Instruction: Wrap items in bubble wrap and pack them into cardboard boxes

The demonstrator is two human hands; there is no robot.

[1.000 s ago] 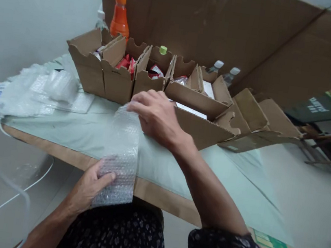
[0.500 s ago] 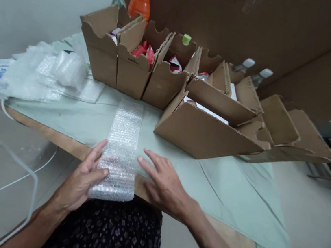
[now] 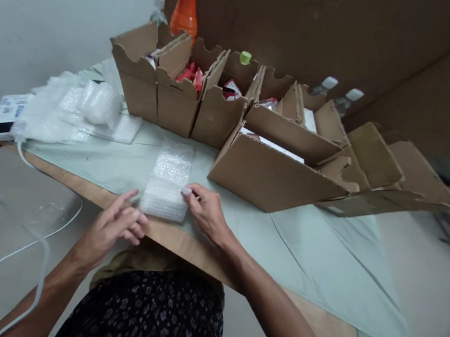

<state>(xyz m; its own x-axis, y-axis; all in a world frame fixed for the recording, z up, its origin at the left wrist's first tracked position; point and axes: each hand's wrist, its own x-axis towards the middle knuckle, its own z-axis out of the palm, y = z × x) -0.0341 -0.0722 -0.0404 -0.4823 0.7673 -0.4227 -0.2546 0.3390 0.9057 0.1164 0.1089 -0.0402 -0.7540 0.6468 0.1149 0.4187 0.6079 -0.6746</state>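
Note:
A strip of bubble wrap [image 3: 173, 162] lies on the pale green cloth near the table's front edge. Its near part is folded over into a flat, layered bundle; whether anything is inside cannot be made out. My right hand [image 3: 205, 210] pinches the bundle's right edge between thumb and fingers. My left hand [image 3: 119, 220] is just off the bundle's lower left corner, fingers apart and holding nothing.
Cardboard bins [image 3: 178, 100] holding red packets and boxes line the back. An orange bottle [image 3: 186, 9] stands behind them. At left lie a pile of bubble wrap [image 3: 64, 107] and a white box [image 3: 9, 110]. A white cable [image 3: 3, 260] hangs at lower left.
The near end of the bubble wrap has been folded away from me onto the strip. My right hand has closed on its edge; my left hand has let go and opened.

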